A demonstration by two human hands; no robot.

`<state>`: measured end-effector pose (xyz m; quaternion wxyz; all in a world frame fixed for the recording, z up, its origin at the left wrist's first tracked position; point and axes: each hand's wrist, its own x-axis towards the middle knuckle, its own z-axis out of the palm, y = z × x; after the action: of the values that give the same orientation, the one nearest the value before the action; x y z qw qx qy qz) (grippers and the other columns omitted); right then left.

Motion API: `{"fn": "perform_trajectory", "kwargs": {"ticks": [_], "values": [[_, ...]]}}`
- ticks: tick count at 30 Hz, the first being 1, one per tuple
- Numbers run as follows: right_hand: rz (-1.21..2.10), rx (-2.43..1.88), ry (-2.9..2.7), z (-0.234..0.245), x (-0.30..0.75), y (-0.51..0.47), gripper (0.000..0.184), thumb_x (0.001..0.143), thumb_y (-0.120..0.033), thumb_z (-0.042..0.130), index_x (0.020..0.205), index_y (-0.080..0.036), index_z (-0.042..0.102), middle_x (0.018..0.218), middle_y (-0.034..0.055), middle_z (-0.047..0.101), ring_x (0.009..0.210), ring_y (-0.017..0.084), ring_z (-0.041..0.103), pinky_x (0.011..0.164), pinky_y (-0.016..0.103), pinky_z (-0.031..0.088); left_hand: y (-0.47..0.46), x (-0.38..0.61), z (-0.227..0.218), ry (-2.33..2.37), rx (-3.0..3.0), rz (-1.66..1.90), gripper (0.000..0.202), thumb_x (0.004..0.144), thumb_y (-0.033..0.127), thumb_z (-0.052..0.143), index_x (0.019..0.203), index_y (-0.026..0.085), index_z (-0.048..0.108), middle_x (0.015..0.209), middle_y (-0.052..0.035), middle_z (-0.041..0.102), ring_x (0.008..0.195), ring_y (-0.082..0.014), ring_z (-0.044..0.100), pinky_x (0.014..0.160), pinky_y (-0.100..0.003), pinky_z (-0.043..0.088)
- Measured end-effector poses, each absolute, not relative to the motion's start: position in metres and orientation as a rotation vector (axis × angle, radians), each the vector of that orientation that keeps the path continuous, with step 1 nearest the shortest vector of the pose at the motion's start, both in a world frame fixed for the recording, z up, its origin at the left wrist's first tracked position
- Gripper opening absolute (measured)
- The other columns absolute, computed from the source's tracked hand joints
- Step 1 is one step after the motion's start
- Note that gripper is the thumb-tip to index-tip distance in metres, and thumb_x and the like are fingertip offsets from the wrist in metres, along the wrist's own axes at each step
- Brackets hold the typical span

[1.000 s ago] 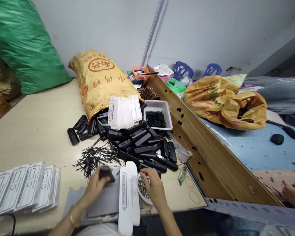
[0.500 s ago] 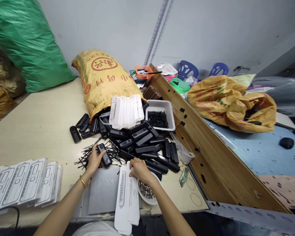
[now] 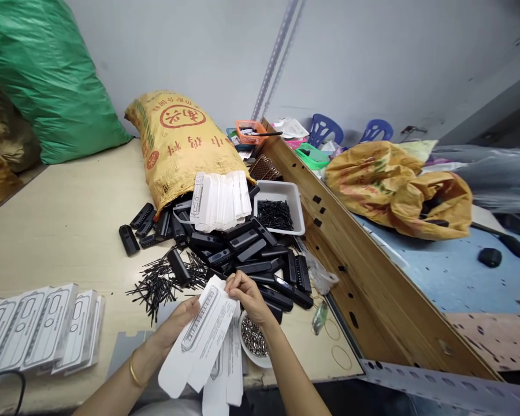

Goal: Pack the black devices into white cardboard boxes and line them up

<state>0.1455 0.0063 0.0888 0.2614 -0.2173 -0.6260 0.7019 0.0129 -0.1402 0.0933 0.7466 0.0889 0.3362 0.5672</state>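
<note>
A flattened white printed box is held in front of me, tilted, with a long device drawn on its face. My right hand pinches its upper right corner. My left hand grips its left edge, thumb in front and the other fingers hidden behind it. More flat white boxes lie underneath at the table's edge. A black oblong device rests on a heap of thin black sticks beyond my left hand. Beside my right forearm is a white bowl of small shiny metal pieces, partly covered.
Black cases spill from a yellow sack, with a stack of flat white boxes on top. Packed boxes stand at left. A white tray holds thin black pieces. A wooden board borders the table at right.
My left hand has let go of the black device, now on the black sticks, and come to the flat box. My right hand has lifted that box off the others, tilting it.
</note>
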Motion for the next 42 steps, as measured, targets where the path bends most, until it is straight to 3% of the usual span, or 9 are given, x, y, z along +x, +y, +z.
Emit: {"fn": "perform_trajectory", "kwargs": {"ticks": [6,11,17,21,24,27,32,36,42], "values": [[1.949,-0.492,-1.522,0.084,0.131,-0.009,0.029,0.072,-0.039,0.067,0.066,-0.021,0.045,0.066,-0.0015,0.054,0.064,0.014,0.049,0.064,0.028,0.040,-0.147,0.019,0.095,0.630,0.095,1.130,0.031,0.073,0.031,0.067,0.095,0.009,0.064,0.085,-0.0120,0.069,0.079,-0.0206,0.067,0.073,-0.028,0.051],[1.961,-0.440,-1.469,0.081,0.124,-0.006,0.030,0.069,-0.039,0.070,0.064,-0.022,0.046,0.066,-0.0004,0.054,0.066,0.015,0.049,0.066,0.030,0.041,-0.147,0.035,0.106,0.465,0.138,1.120,0.051,0.072,0.040,0.067,0.110,0.007,0.058,0.101,-0.0151,0.064,0.095,-0.0239,0.062,0.087,-0.035,0.047],[1.855,-0.525,-1.469,0.084,0.125,-0.006,0.024,0.070,-0.039,0.069,0.071,-0.023,0.051,0.073,0.0011,0.058,0.082,0.019,0.053,0.075,0.033,0.044,-0.141,0.016,0.090,0.853,0.315,1.211,0.050,0.075,0.043,0.064,0.111,0.010,0.055,0.074,-0.0086,0.065,0.063,-0.0168,0.063,0.058,-0.026,0.051],[1.659,-0.791,-1.621,0.083,0.116,-0.033,0.028,0.079,-0.033,0.059,0.106,-0.026,0.057,0.117,0.0056,0.052,0.104,0.021,0.051,0.088,0.034,0.043,-0.135,0.007,0.087,1.002,0.400,1.408,0.078,0.076,0.042,0.063,0.140,0.032,0.018,0.118,-0.0098,0.059,0.093,-0.0224,0.064,0.077,-0.035,0.051],[1.585,-0.880,-1.617,0.077,0.108,-0.056,0.039,0.081,-0.031,0.056,0.119,-0.027,0.050,0.119,0.0063,0.052,0.108,0.021,0.051,0.090,0.035,0.042,-0.131,0.007,0.092,1.082,0.453,1.460,0.078,0.078,0.043,0.060,0.140,0.035,0.014,0.139,-0.0076,0.042,0.116,-0.0234,0.051,0.094,-0.036,0.043],[1.470,-1.000,-1.577,0.073,0.102,-0.065,0.034,0.081,-0.032,0.056,0.114,-0.026,0.050,0.108,0.0054,0.057,0.105,0.021,0.052,0.090,0.036,0.041,-0.130,0.007,0.092,1.156,0.491,1.414,0.068,0.078,0.046,0.059,0.134,0.028,0.025,0.131,-0.0106,0.048,0.112,-0.0244,0.054,0.090,-0.036,0.045],[1.466,-1.104,-1.564,0.069,0.100,-0.058,0.020,0.079,-0.039,0.058,0.073,-0.020,0.057,0.107,0.0079,0.055,0.101,0.023,0.052,0.083,0.034,0.042,-0.134,0.011,0.084,1.221,0.588,1.380,0.056,0.077,0.044,0.060,0.121,0.024,0.033,0.117,-0.0094,0.056,0.104,-0.0210,0.057,0.087,-0.033,0.045],[1.638,-0.994,-1.447,0.067,0.101,-0.058,0.020,0.081,-0.038,0.057,0.076,-0.021,0.049,0.080,0.0006,0.056,0.076,0.017,0.055,0.069,0.028,0.044,-0.135,0.014,0.075,1.217,0.466,1.390,0.070,0.077,0.047,0.058,0.130,0.025,0.018,0.100,-0.0076,0.062,0.088,-0.0194,0.062,0.080,-0.035,0.047],[1.856,-0.925,-1.213,0.074,0.096,-0.055,0.020,0.080,-0.040,0.059,0.079,-0.021,0.052,0.079,-0.0003,0.058,0.071,0.015,0.055,0.066,0.026,0.044,-0.142,0.010,0.080,1.332,0.539,1.354,0.086,0.078,0.042,0.059,0.139,0.030,0.000,0.102,-0.0073,0.063,0.088,-0.0199,0.062,0.080,-0.036,0.046]]}}
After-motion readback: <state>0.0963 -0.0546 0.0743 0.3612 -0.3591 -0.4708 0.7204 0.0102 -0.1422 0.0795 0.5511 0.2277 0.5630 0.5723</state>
